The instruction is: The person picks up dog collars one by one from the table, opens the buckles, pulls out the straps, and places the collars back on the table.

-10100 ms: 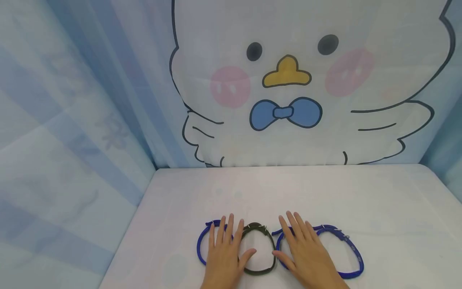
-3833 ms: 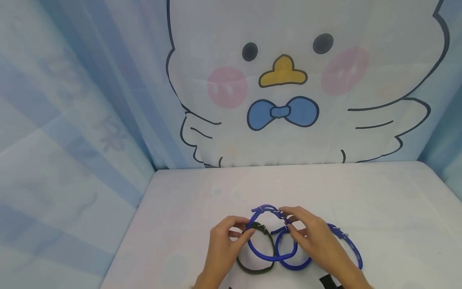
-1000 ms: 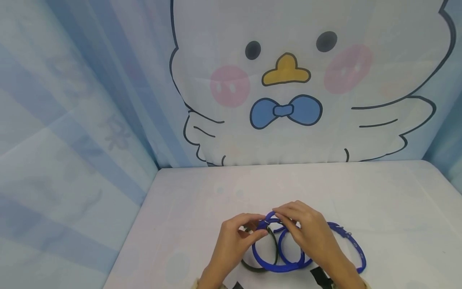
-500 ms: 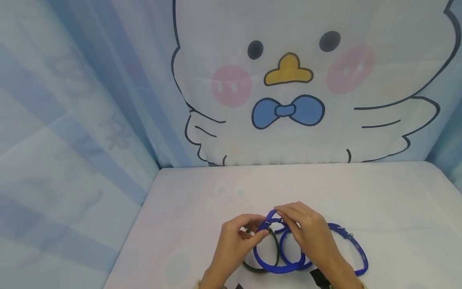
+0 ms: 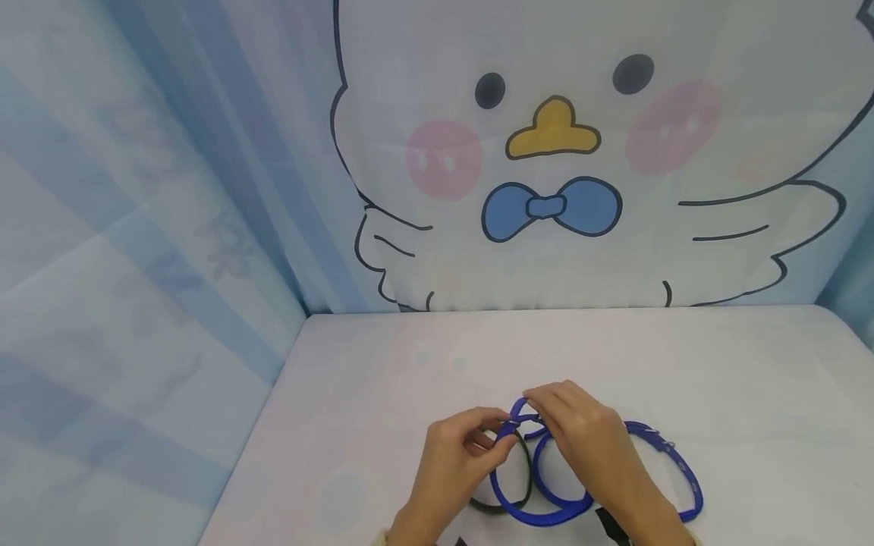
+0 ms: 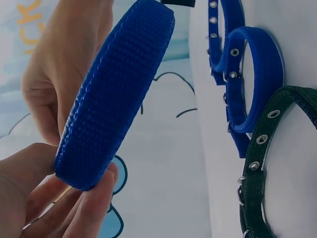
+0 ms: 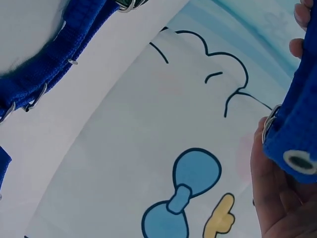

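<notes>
Both hands hold a blue buckle collar [image 5: 539, 519], like a pet's, above the other collars. My left hand [image 5: 464, 451] pinches its left side, thumb and fingers close to a metal fitting. With its fingertips my right hand [image 5: 587, 432] pinches the strap at the top, where a short loop of it stands up. The left wrist view shows the broad woven face of the held collar [image 6: 111, 99] between thumb and fingers. In the right wrist view a metal eyelet [image 7: 301, 161] shows on the strap. Part of the buckle is hidden behind the fingers.
Beneath the held collar lie a dark green collar [image 5: 488, 506] and a blue collar [image 5: 539, 474], partly covered in the head view. Another blue collar [image 5: 683, 466] lies right of my right hand. The white table [image 5: 382, 364] ends at a cartoon-printed curtain [image 5: 546, 265].
Both hands lay flat over the collars at first. The leftmost blue collar has since been lifted and carried right, over the others. Over the last second the grip stays nearly the same.
</notes>
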Demonstrator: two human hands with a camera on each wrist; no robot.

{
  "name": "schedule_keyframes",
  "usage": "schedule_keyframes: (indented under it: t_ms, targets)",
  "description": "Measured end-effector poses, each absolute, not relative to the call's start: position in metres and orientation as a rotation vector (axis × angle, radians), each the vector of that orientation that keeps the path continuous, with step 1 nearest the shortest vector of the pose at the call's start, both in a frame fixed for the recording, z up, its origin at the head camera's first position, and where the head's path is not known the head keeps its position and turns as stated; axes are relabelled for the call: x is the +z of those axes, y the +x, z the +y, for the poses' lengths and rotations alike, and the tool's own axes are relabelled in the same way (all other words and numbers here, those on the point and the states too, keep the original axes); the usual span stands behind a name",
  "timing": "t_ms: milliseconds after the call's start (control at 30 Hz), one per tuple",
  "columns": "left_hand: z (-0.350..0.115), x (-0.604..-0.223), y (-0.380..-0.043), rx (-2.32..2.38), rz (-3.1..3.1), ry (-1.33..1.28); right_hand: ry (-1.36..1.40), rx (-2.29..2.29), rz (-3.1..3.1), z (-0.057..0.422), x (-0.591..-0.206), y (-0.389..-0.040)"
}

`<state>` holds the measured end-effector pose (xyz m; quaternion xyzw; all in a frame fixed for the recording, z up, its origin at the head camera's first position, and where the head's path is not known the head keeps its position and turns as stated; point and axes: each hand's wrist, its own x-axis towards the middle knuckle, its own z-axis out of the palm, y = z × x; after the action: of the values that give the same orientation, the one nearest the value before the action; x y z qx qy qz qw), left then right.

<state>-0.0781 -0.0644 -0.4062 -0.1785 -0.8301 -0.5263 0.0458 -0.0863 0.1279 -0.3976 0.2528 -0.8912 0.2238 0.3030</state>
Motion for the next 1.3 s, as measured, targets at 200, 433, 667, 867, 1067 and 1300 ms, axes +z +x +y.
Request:
schedule_keyframes:
  t_ms: [200, 433, 667, 867, 1067, 1300]
  targets:
    - [-0.064, -0.407, -0.078, -1.557, -2.518, -0.573, 0.772, 0.547, -2.405, 0.132, -0.396, -0.087]
    - [-0.062, -0.409, -0.078, -1.544, -2.514, -0.611, 0.793, 0.486, -2.447, 0.134, -0.395, -0.086]
    - [-0.059, -0.411, -0.074, -1.598, -2.477, -0.645, 0.631, 0.585, -2.339, 0.136, -0.391, -0.085]
    - [-0.056, -0.410, -0.071, -1.581, -2.460, -0.661, 0.597, 0.681, -2.339, 0.138, -0.388, -0.084]
    - [-0.057, -0.410, -0.073, -1.683, -2.425, -0.622, 0.631, 0.759, -2.338, 0.139, -0.387, -0.083]
    - [-0.063, -0.410, -0.077, -1.751, -2.464, -0.459, 0.691, 0.851, -2.343, 0.135, -0.387, -0.082]
